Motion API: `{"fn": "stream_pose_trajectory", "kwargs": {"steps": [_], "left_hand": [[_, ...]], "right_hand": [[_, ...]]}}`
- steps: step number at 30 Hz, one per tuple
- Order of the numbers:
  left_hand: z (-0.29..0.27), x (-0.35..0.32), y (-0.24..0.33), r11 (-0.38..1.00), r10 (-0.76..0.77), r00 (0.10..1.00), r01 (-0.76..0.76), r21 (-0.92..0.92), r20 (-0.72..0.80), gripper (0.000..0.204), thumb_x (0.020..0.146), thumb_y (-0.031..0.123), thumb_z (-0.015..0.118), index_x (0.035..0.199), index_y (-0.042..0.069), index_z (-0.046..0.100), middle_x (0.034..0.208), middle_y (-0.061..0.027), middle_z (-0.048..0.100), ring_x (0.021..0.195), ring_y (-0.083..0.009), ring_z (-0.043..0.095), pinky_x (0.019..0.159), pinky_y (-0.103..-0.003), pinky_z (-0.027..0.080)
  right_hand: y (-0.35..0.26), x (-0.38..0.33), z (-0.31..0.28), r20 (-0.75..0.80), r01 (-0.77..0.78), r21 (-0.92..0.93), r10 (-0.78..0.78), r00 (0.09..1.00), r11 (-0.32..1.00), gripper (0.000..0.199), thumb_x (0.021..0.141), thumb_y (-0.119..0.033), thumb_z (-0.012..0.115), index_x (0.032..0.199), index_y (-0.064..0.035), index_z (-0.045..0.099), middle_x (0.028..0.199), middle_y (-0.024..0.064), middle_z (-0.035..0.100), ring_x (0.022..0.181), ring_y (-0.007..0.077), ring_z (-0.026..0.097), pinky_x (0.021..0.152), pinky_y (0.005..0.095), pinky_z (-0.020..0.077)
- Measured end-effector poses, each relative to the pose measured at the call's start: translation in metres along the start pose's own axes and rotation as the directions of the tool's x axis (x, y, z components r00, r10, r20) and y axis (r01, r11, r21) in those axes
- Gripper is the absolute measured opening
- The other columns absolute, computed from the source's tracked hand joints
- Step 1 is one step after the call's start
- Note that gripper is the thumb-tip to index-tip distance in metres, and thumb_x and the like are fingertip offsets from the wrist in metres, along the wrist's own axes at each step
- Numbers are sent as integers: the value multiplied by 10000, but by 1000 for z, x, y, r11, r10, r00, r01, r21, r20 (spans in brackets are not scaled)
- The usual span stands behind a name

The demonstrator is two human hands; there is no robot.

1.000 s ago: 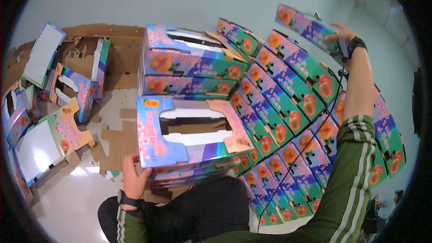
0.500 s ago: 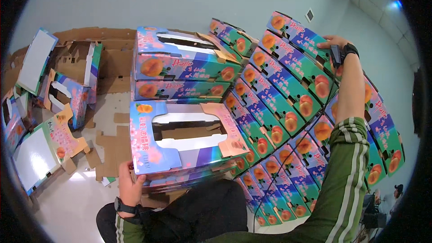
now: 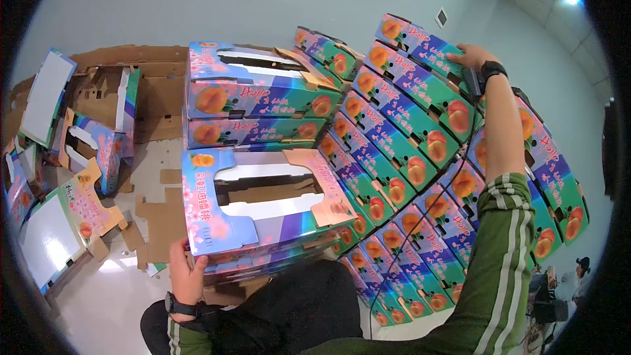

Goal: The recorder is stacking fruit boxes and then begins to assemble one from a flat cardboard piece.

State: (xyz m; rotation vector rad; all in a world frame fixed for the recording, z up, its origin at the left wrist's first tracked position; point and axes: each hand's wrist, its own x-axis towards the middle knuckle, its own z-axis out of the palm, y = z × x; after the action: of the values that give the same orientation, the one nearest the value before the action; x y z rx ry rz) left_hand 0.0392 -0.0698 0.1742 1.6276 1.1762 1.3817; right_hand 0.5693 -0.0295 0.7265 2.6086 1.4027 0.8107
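A printed fruit carton with peach pictures and a large cut-out window in its top stands in front of me, on top of other cartons. My left hand grips its near left corner, thumb on the near side and fingers round the left edge. Far to the right, my right hand reaches up to the top carton of a leaning stack. Its fingers curl over that carton's right end, while its thumb is hidden. A small black device sits by the right wrist.
Behind the near carton stand more stacked cartons. Rows of matching cartons lean along the right, with a thin black cable across them. Opened cartons and flat brown cardboard lie at left. A person is at far right.
The whole view has shifted a little, so the cartons appear slightly further left. Both hands keep their places on the same cartons.
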Motion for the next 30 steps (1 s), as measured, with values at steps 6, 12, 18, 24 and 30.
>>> {"fn": "stream_pose_trajectory", "kwargs": {"steps": [6, 12, 18, 24, 30], "left_hand": [[2, -1, -4, 1000, -1, 1000, 1, -10, -9, 620, 887, 483, 621, 1195, -44, 511, 1083, -194, 554, 1028, -327, 543, 930, -401, 408], [7, -3, -8, 1000, 3, 1000, -3, -29, -20, 549, 881, 395, 645, 1191, -40, 516, 1093, -201, 557, 1042, -346, 544, 938, -404, 409], [0, -3, -2, 989, 25, 998, -18, 148, -50, 506, 854, 329, 672, 1187, -31, 547, 1100, -225, 580, 1061, -356, 562, 932, -425, 432], [-21, 3, -1, 920, 134, 986, -161, 356, 101, 575, 856, 451, 678, 1136, -44, 589, 1070, -243, 605, 1008, -394, 591, 891, -415, 471], [-166, -2, -31, 663, -398, 909, 192, 724, 125, 563, 845, 511, 664, 1037, -18, 672, 1007, -213, 680, 937, -355, 642, 836, -425, 501]], "right_hand": [[-24, -32, 12, -235, -9, -236, -49, 971, 972, 681, 906, -661, 412, 1177, -59, 579, 1037, 209, 674, 1003, 381, 635, 869, 484, 498], [-15, -38, 26, -472, 7, -429, -231, 851, 903, 592, 906, -533, 532, 1245, -47, 538, 1199, 208, 601, 1142, 379, 556, 955, 469, 454], [-149, -186, 58, -745, 773, 92, -471, 472, 628, 374, 865, -165, 619, 1210, -27, 574, 1211, 183, 598, 1131, 368, 563, 993, 426, 425], [-285, -385, 184, -673, 808, 478, -735, 84, -346, 294, 699, -87, 725, 973, -45, 629, 1039, 106, 607, 979, 288, 600, 843, 398, 488], [-323, -500, 379, -222, 640, 768, -938, 267, 0, 130, 827, -185, 630, 898, -79, 656, 844, 114, 617, 885, 301, 602, 871, 401, 476]]}}
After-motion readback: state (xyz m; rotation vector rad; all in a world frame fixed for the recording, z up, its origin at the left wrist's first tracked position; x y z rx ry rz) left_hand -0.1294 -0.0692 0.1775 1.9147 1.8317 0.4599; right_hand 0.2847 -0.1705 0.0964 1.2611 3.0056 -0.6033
